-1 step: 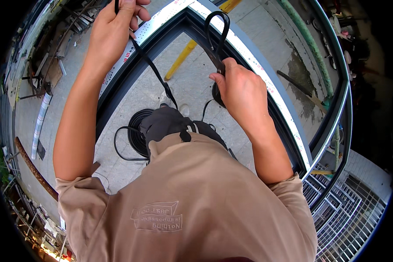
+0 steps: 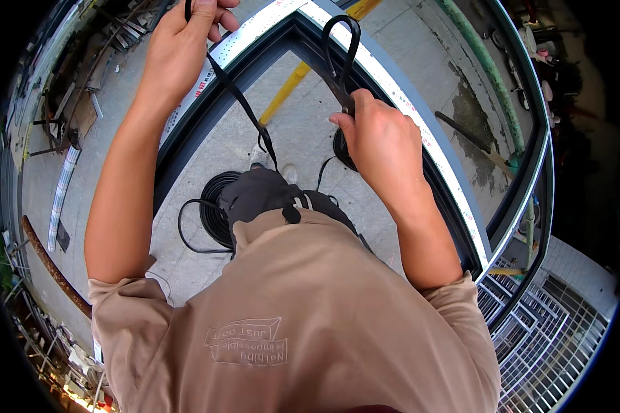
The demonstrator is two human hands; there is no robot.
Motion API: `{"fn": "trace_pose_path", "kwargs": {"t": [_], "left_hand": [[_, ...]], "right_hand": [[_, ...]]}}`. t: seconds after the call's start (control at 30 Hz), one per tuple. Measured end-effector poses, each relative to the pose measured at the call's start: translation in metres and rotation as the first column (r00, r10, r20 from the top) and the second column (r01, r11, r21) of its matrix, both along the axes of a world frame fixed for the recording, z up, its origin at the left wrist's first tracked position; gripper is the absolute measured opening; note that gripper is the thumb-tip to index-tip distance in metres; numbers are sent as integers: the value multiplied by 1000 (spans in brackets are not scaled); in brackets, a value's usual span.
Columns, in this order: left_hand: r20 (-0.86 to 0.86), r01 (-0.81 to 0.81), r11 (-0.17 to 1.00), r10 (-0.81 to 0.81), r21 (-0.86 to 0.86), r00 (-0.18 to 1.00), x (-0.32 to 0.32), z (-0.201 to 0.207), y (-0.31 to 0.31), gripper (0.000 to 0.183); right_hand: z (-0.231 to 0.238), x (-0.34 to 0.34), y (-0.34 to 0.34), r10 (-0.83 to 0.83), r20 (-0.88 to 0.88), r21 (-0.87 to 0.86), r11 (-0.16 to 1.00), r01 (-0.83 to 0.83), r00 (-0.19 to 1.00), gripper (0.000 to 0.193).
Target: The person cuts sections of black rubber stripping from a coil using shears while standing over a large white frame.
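Observation:
My left hand (image 2: 179,51), at the top edge, is closed on a flat black rubber strip (image 2: 244,103). From there the strip slants down across the opening of a window frame (image 2: 393,76), toward my legs. My right hand (image 2: 382,138) is closed round what look like dark scissors (image 2: 339,89), their blades slanting up and left over the frame's inner edge. A black loop (image 2: 355,31) rises just above that hand; whether it is strip or a handle I cannot tell. White film with red print covers parts of the frame.
A coil of black strip (image 2: 213,213) lies on the floor by my legs, and a smaller dark roll (image 2: 344,148) sits under my right hand. A yellow bar (image 2: 282,93) shows through the frame. Metal grilles (image 2: 537,330) stand at lower right; a rusty pipe (image 2: 52,265) lies left.
The strip hanging from my left hand has shifted slightly, and a small curl now shows along it. Both hands keep nearly the same place and hold.

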State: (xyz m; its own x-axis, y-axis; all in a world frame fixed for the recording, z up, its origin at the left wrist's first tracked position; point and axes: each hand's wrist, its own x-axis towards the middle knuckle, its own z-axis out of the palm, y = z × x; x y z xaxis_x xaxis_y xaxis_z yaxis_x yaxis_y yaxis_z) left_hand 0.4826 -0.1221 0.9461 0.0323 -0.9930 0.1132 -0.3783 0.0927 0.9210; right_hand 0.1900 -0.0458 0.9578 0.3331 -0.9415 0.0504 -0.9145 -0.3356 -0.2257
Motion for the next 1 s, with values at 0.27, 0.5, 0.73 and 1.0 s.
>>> {"fn": "trace_pose_path", "kwargs": {"t": [0.27, 0.5, 0.73, 1.0], "left_hand": [[-63, 63, 993, -56, 100, 996, 2, -13, -6, 48], [28, 147, 935, -165, 324, 986, 12, -11, -5, 53], [40, 170, 931, -193, 323, 980, 9, -10, -6, 54], [54, 126, 927, -155, 354, 986, 11, -21, -9, 58]], "right_hand": [[10, 17, -20, 24, -136, -12, 1000, -26, 990, 31], [18, 21, -27, 47, -181, 28, 999, -42, 982, 31], [21, 26, -37, 27, -199, 112, 994, -5, 980, 34], [17, 27, -39, 28, -157, 99, 995, -12, 987, 35]]}}
